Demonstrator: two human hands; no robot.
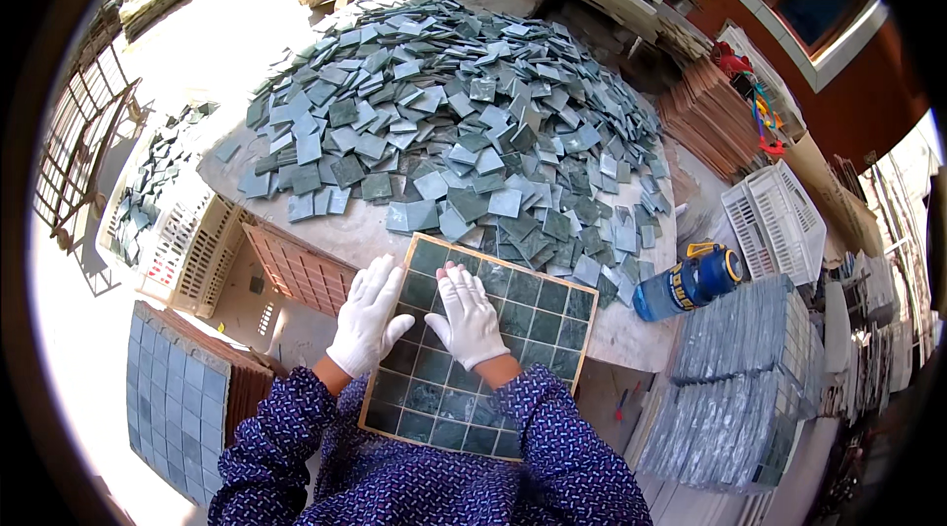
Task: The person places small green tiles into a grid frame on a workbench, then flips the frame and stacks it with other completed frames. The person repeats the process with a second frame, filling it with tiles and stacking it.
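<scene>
A square wooden-edged frame (582, 348) filled with a grid of dark green stone tiles lies tilted on the table's near edge, over my lap. My left hand (367, 317), in a white glove, lies flat on the frame's left edge with its fingers spread. My right hand (468, 317), also gloved, rests palm down on the tiles at the frame's upper middle. Neither hand holds anything. Just beyond the frame, a big heap of loose grey-green square tiles (454, 121) covers the round stone table (631, 334).
A blue bottle (688, 283) with a yellow-trimmed lid lies on the table's right edge. White plastic crates stand at right (774, 220) and left (182, 240). Stacked tile sheets sit at lower right (735, 378) and lower left (173, 398). An empty brown grid mould (296, 269) leans by the table.
</scene>
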